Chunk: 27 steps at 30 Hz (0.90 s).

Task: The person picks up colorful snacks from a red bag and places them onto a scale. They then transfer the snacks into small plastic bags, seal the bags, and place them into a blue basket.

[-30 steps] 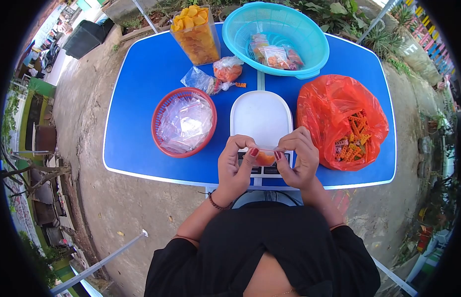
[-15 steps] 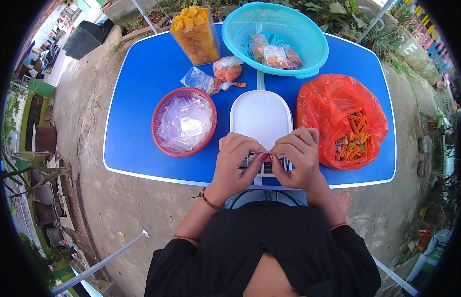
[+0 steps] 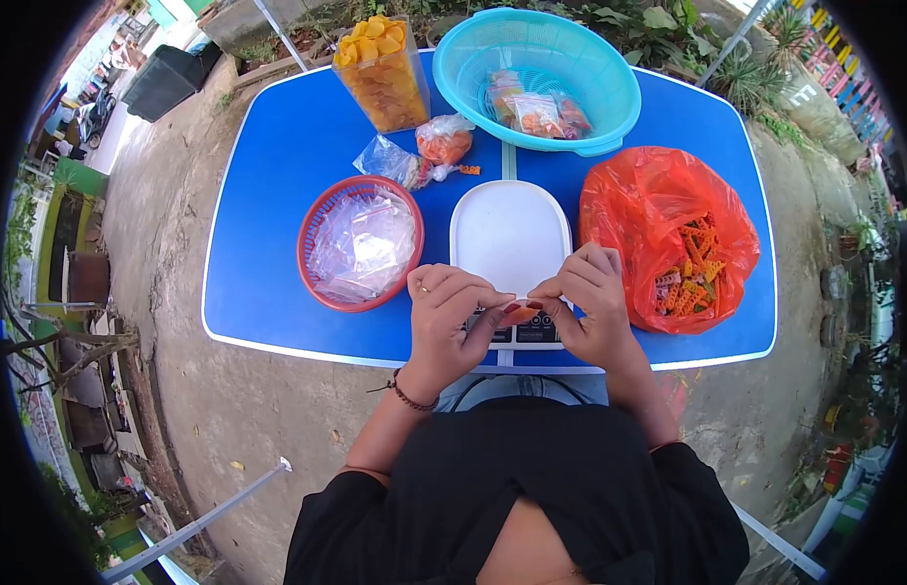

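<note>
My left hand (image 3: 453,317) and my right hand (image 3: 590,307) meet just in front of the white kitchen scale (image 3: 510,239), fingertips pinched. Between them they grip the top edge of a small clear plastic bag (image 3: 519,314) with something orange in it. Most of the bag is hidden by my fingers. Behind it, part of the scale's dark button panel shows, and the plate bears nothing. To the left is a red basket (image 3: 304,255) of clear plastic bags (image 3: 364,244). An open red plastic bag (image 3: 629,195) of orange and colored crackers (image 3: 697,268) sits to the right.
At the back of the blue table (image 3: 268,166) stand a clear container of yellow chips (image 3: 380,83) and a turquoise basket (image 3: 609,97) with several filled packets (image 3: 536,112). A knotted bag of orange food (image 3: 443,141) and a clear bag (image 3: 387,159) lie in front of the container.
My hands have moved slightly apart, fingertips still pinched on the bag. Its orange content shows more between them now. The things on the table have not moved.
</note>
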{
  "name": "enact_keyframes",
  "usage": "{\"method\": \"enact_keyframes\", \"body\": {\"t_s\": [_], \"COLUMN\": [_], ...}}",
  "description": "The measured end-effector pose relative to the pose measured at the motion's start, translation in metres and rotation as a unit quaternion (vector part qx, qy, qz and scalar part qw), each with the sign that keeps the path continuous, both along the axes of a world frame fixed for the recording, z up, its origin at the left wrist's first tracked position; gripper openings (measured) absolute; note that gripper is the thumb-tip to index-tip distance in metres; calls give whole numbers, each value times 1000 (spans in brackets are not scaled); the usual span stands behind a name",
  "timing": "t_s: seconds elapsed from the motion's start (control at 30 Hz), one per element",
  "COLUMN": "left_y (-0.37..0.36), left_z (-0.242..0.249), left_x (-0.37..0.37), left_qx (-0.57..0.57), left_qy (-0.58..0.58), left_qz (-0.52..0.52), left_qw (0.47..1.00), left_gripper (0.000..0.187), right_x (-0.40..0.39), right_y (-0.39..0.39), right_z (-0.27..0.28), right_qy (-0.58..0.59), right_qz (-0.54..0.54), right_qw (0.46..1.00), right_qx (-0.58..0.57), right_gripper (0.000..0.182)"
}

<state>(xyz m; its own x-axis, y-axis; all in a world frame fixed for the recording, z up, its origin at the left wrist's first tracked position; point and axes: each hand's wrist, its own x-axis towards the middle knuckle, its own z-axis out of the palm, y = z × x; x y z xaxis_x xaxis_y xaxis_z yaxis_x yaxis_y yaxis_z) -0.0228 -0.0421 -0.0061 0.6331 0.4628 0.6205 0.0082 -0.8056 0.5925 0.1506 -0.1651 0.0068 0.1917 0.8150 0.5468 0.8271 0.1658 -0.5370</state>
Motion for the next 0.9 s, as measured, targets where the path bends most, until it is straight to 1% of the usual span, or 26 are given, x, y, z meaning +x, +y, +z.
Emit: {"method": "enact_keyframes", "body": {"t_s": [0.1, 0.17, 0.27, 0.3, 0.37, 0.4, 0.47, 0.5, 0.57, 0.6, 0.67, 0.7, 0.8, 0.87, 0.9], "left_y": [3, 4, -1, -2, 2, 4, 0, -3, -8, -10, -14, -16, -17, -13, -11], "left_z": [1, -8, -10, -10, -19, -22, -23, -23, -27, -28, -29, -29, -41, -41, -40], "left_x": [-3, 0, 1, 0, -3, -3, -1, 0, 6, 8, 11, 12, 17, 19, 20], "left_qx": [-44, -180, -379, -441, -440, -439, -512, -547, -570, -582, -585, -587, -503, -446, -416], "left_qy": [29, 27, 15, 10, 57, 80, 29, 3, -32, -50, -58, -61, -62, -40, -29], "left_qz": [-27, -87, -147, -162, -169, -171, -149, -136, -120, -113, -130, -138, -147, -131, -124], "left_qw": [998, 979, 914, 883, 880, 879, 846, 826, 812, 804, 798, 796, 850, 885, 900], "left_gripper": [9, 13, 25, 30, 37, 41, 41, 41, 42, 42, 43, 43, 42, 36, 34], "right_x": [4, 7, 8, 8, 8, 9, 10, 6, -7, -10, -14, -15, -11, 1, 4], "right_y": [-2, -3, -6, -7, -7, -7, -7, -8, -10, -11, -14, -15, -15, -15, -12], "right_z": [1, -1, -5, -9, -22, -26, -32, -33, -35, -35, -34, -39, -52, -62, -58], "right_qy": [50, 93, 233, 321, 489, 493, 503, 523, 562, 560, 557, 553, 526, 410, 395], "right_qz": [22, 34, 25, 18, 4, -2, -12, -1, 19, 24, 34, 34, 13, -19, -30], "right_qw": [998, 995, 971, 946, 872, 870, 864, 852, 826, 828, 830, 833, 849, 912, 918], "right_qx": [-12, -21, -55, -37, 0, 8, 23, 28, 38, 22, -11, -2, 40, 9, 4], "right_gripper": [7, 7, 4, 6, 12, 21, 42, 51, 70, 74, 82, 85, 72, 49, 39]}}
